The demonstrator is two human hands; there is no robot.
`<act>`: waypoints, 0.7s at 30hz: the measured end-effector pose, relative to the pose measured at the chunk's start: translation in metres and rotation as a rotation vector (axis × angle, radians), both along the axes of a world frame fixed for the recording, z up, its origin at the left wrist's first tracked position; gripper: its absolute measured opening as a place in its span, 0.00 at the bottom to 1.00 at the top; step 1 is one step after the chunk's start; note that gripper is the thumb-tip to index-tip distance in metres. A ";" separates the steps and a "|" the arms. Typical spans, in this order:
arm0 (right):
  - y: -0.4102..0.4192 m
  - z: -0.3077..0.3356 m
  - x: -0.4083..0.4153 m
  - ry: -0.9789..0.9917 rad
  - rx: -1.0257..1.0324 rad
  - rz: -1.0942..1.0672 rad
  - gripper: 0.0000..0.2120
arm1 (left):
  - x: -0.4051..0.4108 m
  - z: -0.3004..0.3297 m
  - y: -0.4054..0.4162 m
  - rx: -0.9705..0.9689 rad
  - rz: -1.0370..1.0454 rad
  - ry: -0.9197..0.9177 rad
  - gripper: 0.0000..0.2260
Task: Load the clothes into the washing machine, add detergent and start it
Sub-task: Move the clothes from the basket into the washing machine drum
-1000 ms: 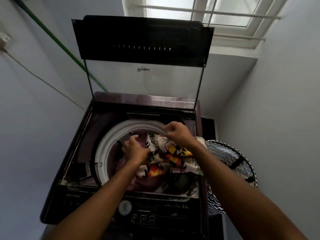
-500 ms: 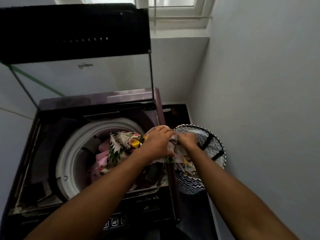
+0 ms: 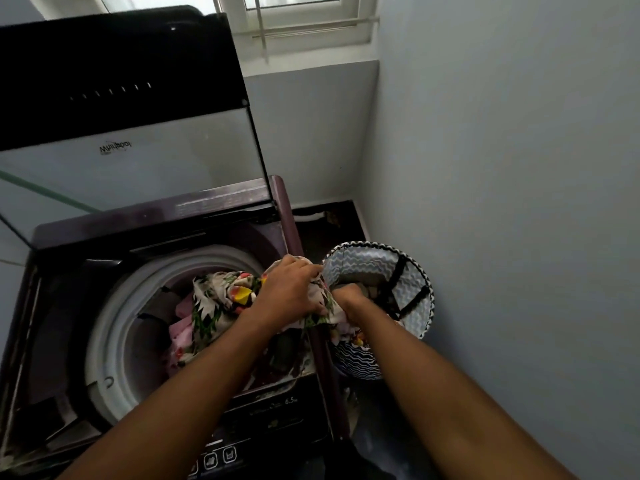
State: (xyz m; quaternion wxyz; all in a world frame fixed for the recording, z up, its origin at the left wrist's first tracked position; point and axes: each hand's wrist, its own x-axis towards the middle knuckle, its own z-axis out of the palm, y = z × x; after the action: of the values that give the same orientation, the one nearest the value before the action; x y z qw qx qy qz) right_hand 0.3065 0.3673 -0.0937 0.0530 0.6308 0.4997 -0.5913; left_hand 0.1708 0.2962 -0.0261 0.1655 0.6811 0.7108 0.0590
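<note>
Hands both clutch the patterned cloth (image 3: 221, 299): left hand (image 3: 291, 289) over the washer (image 3: 104, 327) rim, right hand (image 3: 349, 296) inside the basket (image 3: 412, 271); trailing fabric could snag the rim and spill

Laundry basket (image 3: 415, 275) stands right of washing machine (image 3: 104, 341).

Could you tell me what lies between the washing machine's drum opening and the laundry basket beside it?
In the head view, the machine's maroon right edge, with the floral garment draped across it, gripped by the left hand and right hand.
</note>
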 end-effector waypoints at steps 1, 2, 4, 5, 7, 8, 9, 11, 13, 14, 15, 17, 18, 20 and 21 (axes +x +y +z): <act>0.004 0.009 0.001 -0.031 0.020 0.093 0.18 | 0.000 0.001 0.001 -0.008 -0.003 -0.001 0.39; 0.008 0.016 0.001 -0.076 -0.009 0.219 0.19 | -0.001 0.002 0.001 -0.014 -0.008 -0.003 0.38; 0.019 0.037 0.003 -0.141 0.028 0.409 0.20 | -0.001 0.005 0.002 -0.012 -0.014 -0.012 0.36; 0.024 0.048 0.003 -0.147 0.031 0.439 0.20 | -0.002 0.005 0.002 -0.004 -0.013 -0.020 0.34; 0.035 0.065 0.003 -0.201 0.090 0.514 0.19 | -0.002 0.006 0.004 -0.001 0.001 -0.058 0.32; 0.038 0.075 0.004 -0.190 0.118 0.521 0.18 | -0.002 0.006 0.005 -0.013 0.008 -0.084 0.30; 0.039 0.085 0.002 -0.199 0.127 0.476 0.16 | -0.002 0.006 0.006 -0.022 0.016 -0.118 0.28; 0.045 0.095 -0.004 -0.191 0.164 0.531 0.11 | -0.006 0.008 0.007 -0.025 0.073 -0.240 0.24; 0.053 0.105 -0.011 -0.163 0.256 0.628 0.09 | -0.009 0.015 0.004 -0.036 0.166 -0.399 0.19; 0.052 0.114 -0.016 -0.149 0.282 0.608 0.09 | -0.012 0.020 0.001 -0.042 0.207 -0.467 0.17; 0.049 0.122 -0.022 -0.126 0.284 0.597 0.09 | -0.015 0.024 -0.002 -0.042 0.242 -0.528 0.17; 0.047 0.136 -0.037 -0.028 0.299 0.589 0.07 | -0.024 0.032 -0.010 -0.008 0.300 -0.606 0.16; 0.045 0.141 -0.046 -0.027 0.275 0.554 0.06 | -0.028 0.036 -0.014 0.020 0.323 -0.633 0.15; 0.037 0.152 -0.064 0.045 0.213 0.413 0.09 | -0.039 0.042 -0.024 0.092 0.376 -0.676 0.14; 0.035 0.154 -0.074 0.075 0.174 0.345 0.10 | -0.045 0.045 -0.029 0.124 0.404 -0.690 0.13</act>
State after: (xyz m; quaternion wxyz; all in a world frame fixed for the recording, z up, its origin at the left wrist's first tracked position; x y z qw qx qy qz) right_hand 0.2321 0.4023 0.0603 0.0799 0.5154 0.6514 -0.5511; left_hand 0.1258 0.2676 0.0186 0.3380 0.4766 0.7282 0.3582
